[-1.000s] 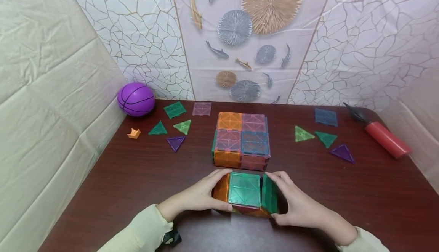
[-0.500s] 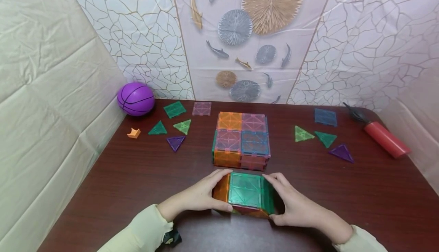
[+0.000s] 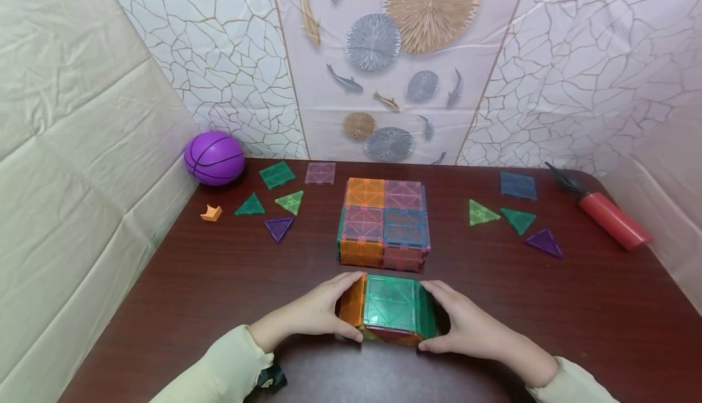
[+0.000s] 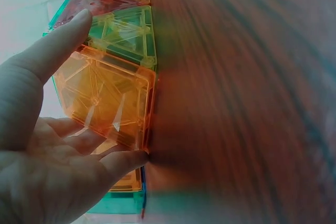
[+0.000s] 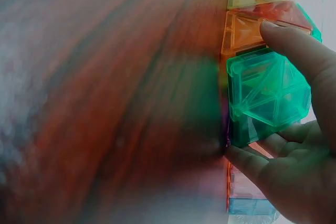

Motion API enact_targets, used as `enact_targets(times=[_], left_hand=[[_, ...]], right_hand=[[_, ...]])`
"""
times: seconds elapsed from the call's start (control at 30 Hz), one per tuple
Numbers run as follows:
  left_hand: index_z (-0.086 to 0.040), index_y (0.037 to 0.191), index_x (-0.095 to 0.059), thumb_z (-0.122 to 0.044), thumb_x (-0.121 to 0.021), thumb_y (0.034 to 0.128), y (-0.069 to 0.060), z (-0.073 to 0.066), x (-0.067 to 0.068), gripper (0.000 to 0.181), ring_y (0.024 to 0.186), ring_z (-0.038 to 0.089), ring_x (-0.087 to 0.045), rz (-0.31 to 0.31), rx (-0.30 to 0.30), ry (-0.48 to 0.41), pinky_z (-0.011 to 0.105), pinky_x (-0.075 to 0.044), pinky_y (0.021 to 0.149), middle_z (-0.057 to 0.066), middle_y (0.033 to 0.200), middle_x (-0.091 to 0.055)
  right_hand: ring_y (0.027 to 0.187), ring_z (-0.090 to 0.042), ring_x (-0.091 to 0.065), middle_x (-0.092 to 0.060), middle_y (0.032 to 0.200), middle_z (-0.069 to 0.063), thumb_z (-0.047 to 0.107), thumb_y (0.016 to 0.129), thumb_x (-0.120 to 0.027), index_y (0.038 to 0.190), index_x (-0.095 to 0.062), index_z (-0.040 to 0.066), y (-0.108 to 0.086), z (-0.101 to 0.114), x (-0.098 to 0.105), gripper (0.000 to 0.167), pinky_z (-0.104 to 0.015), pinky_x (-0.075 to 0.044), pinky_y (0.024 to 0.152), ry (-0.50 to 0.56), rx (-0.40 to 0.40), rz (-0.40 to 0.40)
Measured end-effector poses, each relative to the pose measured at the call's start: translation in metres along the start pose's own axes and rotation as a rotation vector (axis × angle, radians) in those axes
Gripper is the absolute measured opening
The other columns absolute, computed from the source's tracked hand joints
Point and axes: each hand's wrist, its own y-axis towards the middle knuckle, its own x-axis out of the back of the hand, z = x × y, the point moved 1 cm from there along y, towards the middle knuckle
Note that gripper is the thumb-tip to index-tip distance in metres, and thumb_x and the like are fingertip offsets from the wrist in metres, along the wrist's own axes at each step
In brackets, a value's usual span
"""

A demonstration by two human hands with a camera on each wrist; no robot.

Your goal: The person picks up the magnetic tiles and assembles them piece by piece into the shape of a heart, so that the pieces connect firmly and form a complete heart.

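A small box of translucent magnetic tiles [image 3: 390, 305] lies near the front of the table, with a green square on top. My left hand [image 3: 320, 308] grips its left end, around an orange square tile [image 4: 105, 95], with the thumb at the front and fingers behind. At the other end my right hand [image 3: 466, 320] holds the green end tile [image 5: 270, 87], thumb against the front face. That face shows a light green triangle [image 4: 123, 32], a red piece and an orange triangle [image 5: 244, 30]. The box's back is hidden from the head view.
Just behind stands a larger tile block [image 3: 384, 223]. Loose triangles and squares lie left and right, among them a purple triangle [image 3: 278, 228] and a blue square [image 3: 518, 185]. A purple ball [image 3: 214, 158], an orange piece [image 3: 211, 213] and a red cylinder [image 3: 614, 220] sit farther out.
The green end tile on the right leaned away from the top tile and now meets it. My right hand has moved inward with it, its thumb shifting left along the front.
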Motion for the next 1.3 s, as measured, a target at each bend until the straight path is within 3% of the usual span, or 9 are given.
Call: enact_targets(times=[0.3, 0.47, 0.57, 0.7, 0.8, 0.9, 1.03, 1.17, 1.3], left_hand=[[-0.015, 0.153, -0.027, -0.032, -0.086, 0.0724, -0.001, -0.003, -0.001, 0.101, 0.139, 0.020, -0.033, -0.059, -0.038, 0.023, 0.048, -0.034, 0.108, 0.003, 0.154, -0.031], [-0.017, 0.152, -0.029, -0.028, -0.086, 0.0727, -0.002, -0.005, -0.001, 0.099, 0.134, 0.019, -0.039, -0.127, -0.067, 0.060, 0.047, -0.041, 0.102, -0.001, 0.152, -0.033], [-0.018, 0.152, -0.030, -0.026, -0.086, 0.0721, -0.002, -0.005, -0.001, 0.098, 0.130, 0.020, -0.042, -0.132, -0.057, 0.023, 0.039, -0.050, 0.091, -0.001, 0.150, -0.034], [-0.016, 0.151, -0.031, -0.025, -0.087, 0.0718, -0.002, -0.006, 0.001, 0.097, 0.129, 0.023, -0.042, -0.107, -0.030, -0.081, 0.026, -0.052, 0.076, 0.002, 0.149, -0.034], [-0.016, 0.149, -0.034, -0.030, -0.083, 0.0765, -0.003, -0.007, 0.001, 0.089, 0.131, 0.024, -0.040, -0.119, -0.020, -0.147, 0.027, -0.053, 0.078, 0.004, 0.147, -0.035], [-0.014, 0.145, -0.040, -0.037, -0.073, 0.0854, -0.003, -0.009, 0.001, 0.073, 0.131, 0.025, -0.040, -0.175, -0.011, -0.186, 0.039, -0.049, 0.091, 0.006, 0.145, -0.038], [-0.009, 0.138, -0.049, -0.042, -0.063, 0.0920, -0.003, -0.013, -0.003, 0.058, 0.128, 0.027, -0.043, -0.277, 0.033, -0.205, 0.050, -0.038, 0.103, 0.010, 0.141, -0.042], [-0.007, 0.134, -0.052, -0.045, -0.065, 0.0899, -0.004, -0.018, -0.006, 0.060, 0.118, 0.029, -0.048, -0.351, 0.120, -0.211, 0.049, -0.043, 0.097, 0.012, 0.140, -0.043], [-0.005, 0.137, -0.049, -0.051, -0.068, 0.0855, -0.006, -0.023, -0.007, 0.071, 0.114, 0.030, -0.050, -0.381, 0.204, -0.222, 0.048, -0.048, 0.088, 0.014, 0.139, -0.046]], right_hand=[[0.123, -0.029, -0.050, -0.046, 0.139, -0.011, 0.043, 0.071, -0.084, 0.144, -0.037, 0.002, -0.002, 0.004, -0.001, 0.096, -0.047, -0.049, 0.092, -0.005, 0.013, -0.085], [0.098, -0.019, -0.060, -0.045, 0.135, -0.012, 0.025, 0.070, -0.087, 0.144, -0.036, 0.006, 0.000, 0.004, -0.003, 0.092, -0.031, -0.055, 0.075, 0.073, 0.030, -0.139], [0.084, -0.014, -0.060, -0.042, 0.135, -0.016, 0.021, 0.071, -0.087, 0.145, -0.034, 0.004, 0.001, 0.004, -0.003, 0.093, -0.026, -0.055, 0.068, 0.159, 0.023, -0.123], [0.086, -0.017, -0.057, -0.037, 0.138, -0.018, 0.028, 0.071, -0.086, 0.147, -0.032, 0.005, 0.000, 0.004, -0.003, 0.096, -0.028, -0.055, 0.071, 0.249, -0.022, -0.091], [0.091, -0.021, -0.056, -0.035, 0.141, -0.020, 0.033, 0.073, -0.085, 0.147, -0.031, 0.006, -0.001, 0.006, -0.003, 0.096, -0.030, -0.054, 0.074, 0.299, -0.068, -0.082], [0.097, -0.024, -0.056, -0.033, 0.144, -0.021, 0.035, 0.077, -0.082, 0.147, -0.033, 0.008, -0.002, 0.012, -0.001, 0.090, -0.031, -0.054, 0.076, 0.334, -0.123, -0.092], [0.100, -0.024, -0.058, -0.032, 0.146, -0.023, 0.035, 0.083, -0.075, 0.144, -0.038, 0.009, -0.002, 0.020, -0.001, 0.076, -0.031, -0.054, 0.078, 0.364, -0.189, -0.136], [0.104, -0.025, -0.059, -0.033, 0.146, -0.025, 0.036, 0.085, -0.074, 0.142, -0.041, 0.009, -0.002, 0.027, -0.002, 0.071, -0.034, -0.055, 0.079, 0.386, -0.261, -0.182], [0.110, -0.032, -0.058, -0.038, 0.145, -0.024, 0.040, 0.083, -0.075, 0.141, -0.042, 0.011, -0.002, 0.032, -0.003, 0.073, -0.039, -0.055, 0.081, 0.393, -0.332, -0.202]])
